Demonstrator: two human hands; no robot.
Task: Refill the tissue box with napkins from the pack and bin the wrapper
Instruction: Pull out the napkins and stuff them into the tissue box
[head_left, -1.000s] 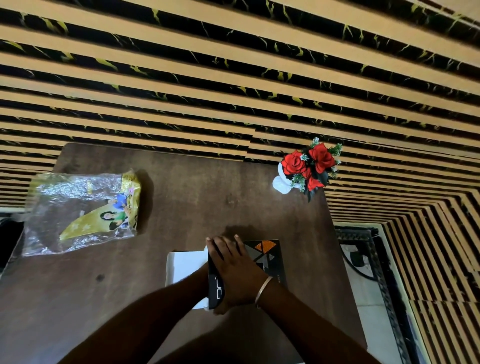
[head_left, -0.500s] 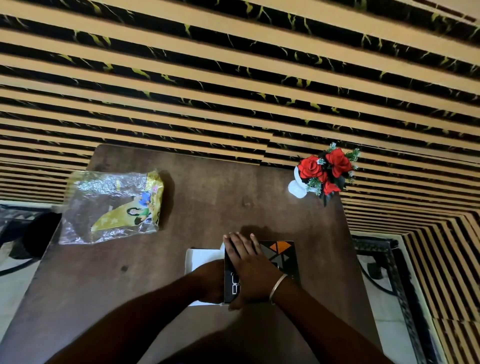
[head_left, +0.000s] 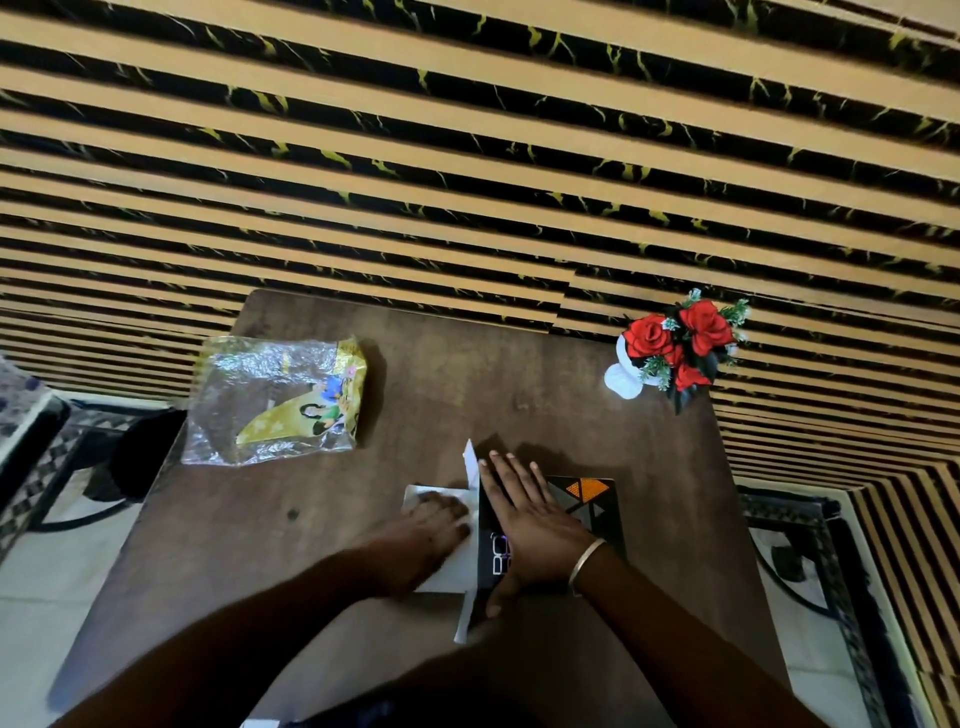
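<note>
A black tissue box (head_left: 592, 506) with orange and grey triangles lies flat on the brown table (head_left: 519, 374). My right hand (head_left: 530, 525) rests flat on top of it, fingers spread. White napkins (head_left: 447, 566) stick out of the box's left side, with white flaps showing above and below. My left hand (head_left: 431, 530) lies palm down on the napkins beside the box. The clear and yellow plastic wrapper (head_left: 275, 400) sits at the table's left, apart from both hands; it looks empty.
A white vase with red artificial roses (head_left: 675, 348) stands at the table's far right corner. A striped orange and black wall runs behind the table. A patterned floor mat (head_left: 810, 545) and a dark object on the floor (head_left: 135, 457) lie to either side.
My left hand has slid left out from the box edge onto the napkins. The white flaps at the box's side now show. The camera view shifted left.
</note>
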